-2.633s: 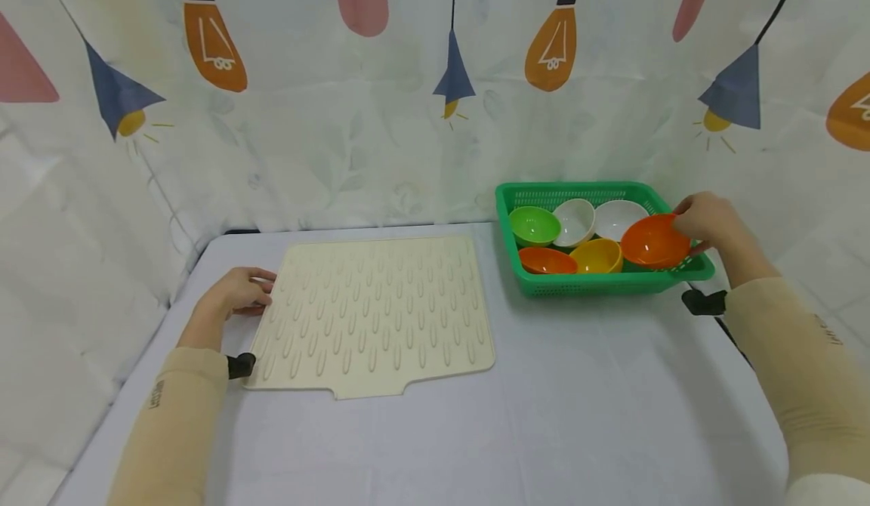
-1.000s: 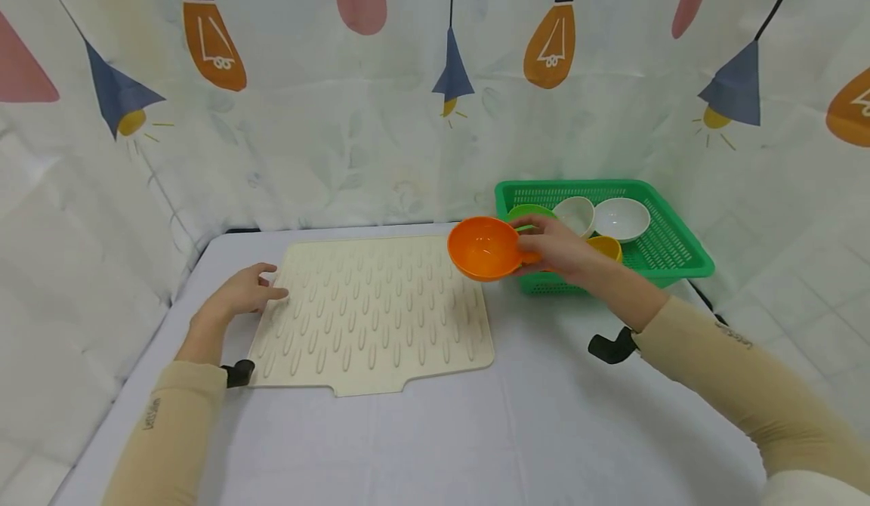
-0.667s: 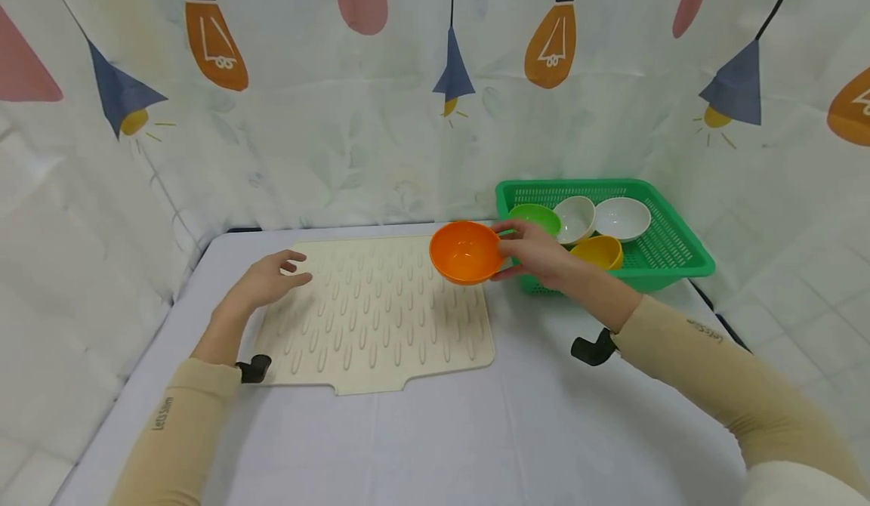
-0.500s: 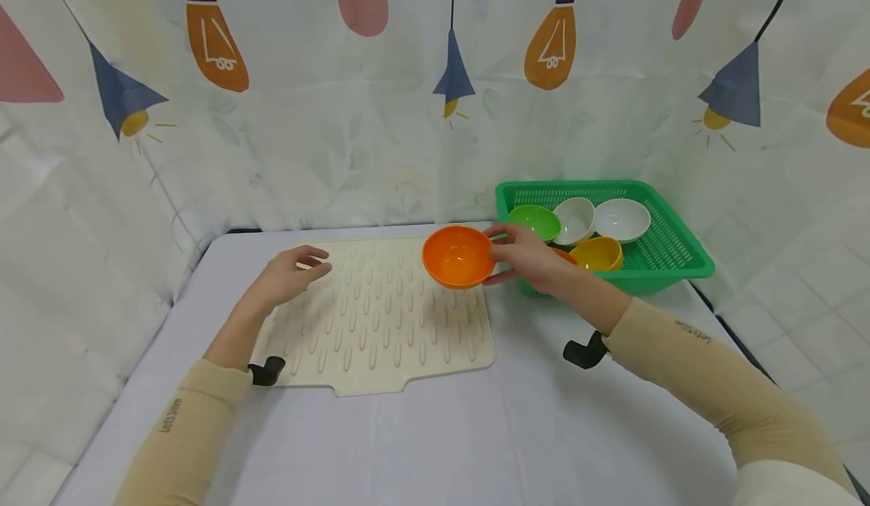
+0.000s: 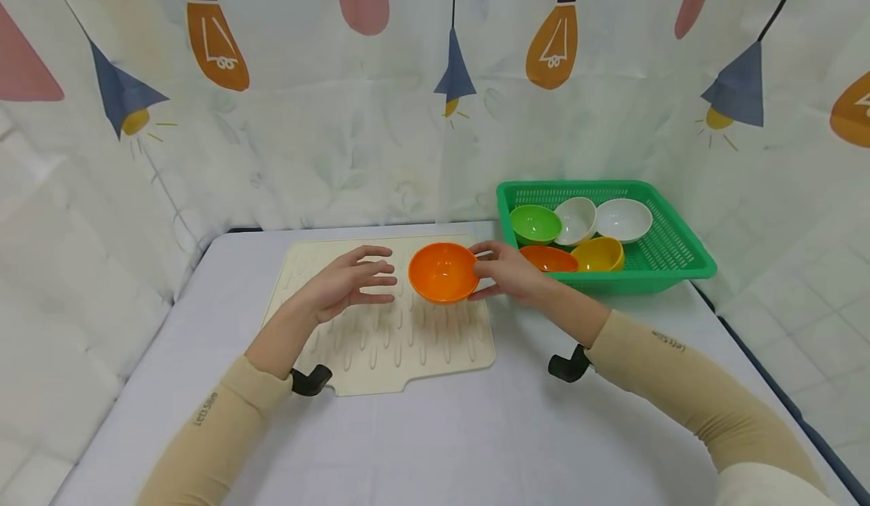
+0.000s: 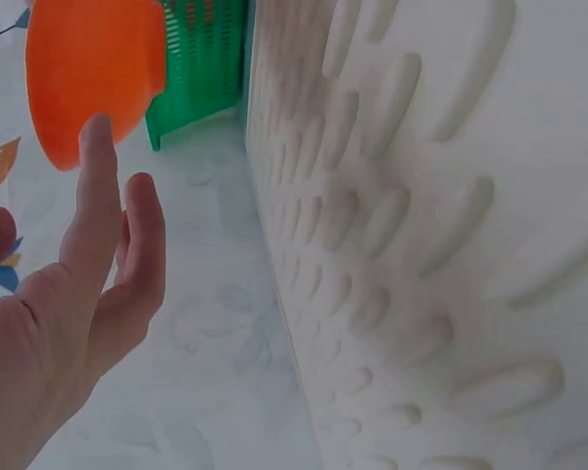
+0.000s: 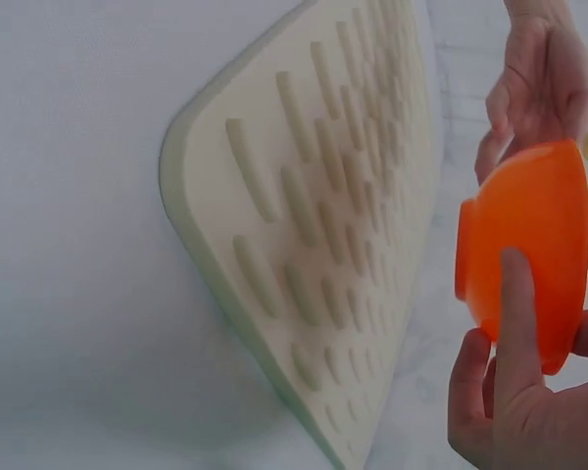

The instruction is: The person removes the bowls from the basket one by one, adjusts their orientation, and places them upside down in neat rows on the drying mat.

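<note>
An orange bowl (image 5: 443,273) is held up over the cream ridged mat (image 5: 381,374), its inside facing the head camera. My right hand (image 5: 510,270) grips its right side, thumb and fingers on the wall, as the right wrist view also shows on the bowl (image 7: 529,245). To the left of the bowl, my left hand (image 5: 350,283) hovers over the mat with fingers spread and holding nothing. In the left wrist view the fingers of the left hand (image 6: 69,284) point toward the bowl (image 6: 93,73), the index fingertip overlapping it.
A green basket (image 5: 680,260) stands at the back right of the white-covered table (image 5: 462,445). In it sit a green bowl (image 5: 535,224), two white bowls, a yellow bowl (image 5: 600,254) and another orange bowl (image 5: 547,258). A patterned curtain (image 5: 394,136) hangs behind.
My right hand has lifted the orange bowl out of the basket and carried it left over the mat. My left hand has moved right from the mat's left edge toward the bowl.
</note>
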A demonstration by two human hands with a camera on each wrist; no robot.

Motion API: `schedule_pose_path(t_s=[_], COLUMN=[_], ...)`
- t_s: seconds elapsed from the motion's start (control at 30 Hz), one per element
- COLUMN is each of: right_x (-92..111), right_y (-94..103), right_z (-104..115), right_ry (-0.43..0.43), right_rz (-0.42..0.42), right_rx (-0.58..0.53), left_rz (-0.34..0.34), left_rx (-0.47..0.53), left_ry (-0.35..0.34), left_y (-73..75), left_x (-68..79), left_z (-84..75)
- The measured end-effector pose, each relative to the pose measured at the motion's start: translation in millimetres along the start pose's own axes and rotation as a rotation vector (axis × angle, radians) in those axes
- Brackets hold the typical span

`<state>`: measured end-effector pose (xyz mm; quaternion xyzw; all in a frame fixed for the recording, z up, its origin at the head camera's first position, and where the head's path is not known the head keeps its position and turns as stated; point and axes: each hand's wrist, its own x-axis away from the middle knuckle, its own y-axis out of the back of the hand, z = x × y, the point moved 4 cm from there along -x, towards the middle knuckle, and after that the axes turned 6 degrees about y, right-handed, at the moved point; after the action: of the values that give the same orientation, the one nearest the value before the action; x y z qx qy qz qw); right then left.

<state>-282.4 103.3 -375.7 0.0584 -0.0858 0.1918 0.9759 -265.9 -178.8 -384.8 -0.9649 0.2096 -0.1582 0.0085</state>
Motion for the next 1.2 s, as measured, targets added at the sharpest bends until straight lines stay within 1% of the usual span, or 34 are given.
schedule_pose_path(t_s=[0.07, 0.13, 0.23, 0.37, 0.6, 0.8, 0.9, 1.07, 1.13, 1.2], right_x=[-1, -1, -2, -3, -4, -6, -7, -7, -7, -7], right_y=[-2.9, -5.6, -9.6, -14.1, -15.1, -13.8, -12.8, -10.3, -9.4, -8.9], right_z=[-4, -7, -11, -14, -18, -19, -20, -21, -22, -23], right_ry=[-0.004, -0.006, -0.008, -0.011, -0.014, -0.009, -0.003, -0.011, -0.017, -0.027], right_rz=[-0.002, -0.005, -0.009, -0.005, -0.011, -0.016, -0.019, -0.023, -0.013, 0.002], right_rx=[-0.020, -0.043, -0.074, -0.081, -0.075, -0.072, -0.069, -0.064, -0.069, -0.090], left_rz=[0.025, 0.051, 0.081, 0.099, 0.121, 0.121, 0.118, 0.152, 0.160, 0.148], left_rx=[0.040, 0.059, 0.061, 0.048, 0.062, 0.114, 0.147, 0.145, 0.127, 0.086], left_ry=[0.017, 0.033, 0.045, 0.054, 0.053, 0.113, 0.126, 0.087, 0.062, 0.029], left_y=[-7.4, -13.5, -19.7, -24.4, -25.8, -22.8, -22.6, -24.0, -24.6, -24.2], left_x=[-3.1, -6.8, -13.5, -20.4, -26.1, -29.2, -29.9, -30.4, -30.1, -29.4], left_z=[2.6, 5.7, 11.2, 18.0, 22.2, 24.7, 24.7, 22.5, 20.9, 18.8])
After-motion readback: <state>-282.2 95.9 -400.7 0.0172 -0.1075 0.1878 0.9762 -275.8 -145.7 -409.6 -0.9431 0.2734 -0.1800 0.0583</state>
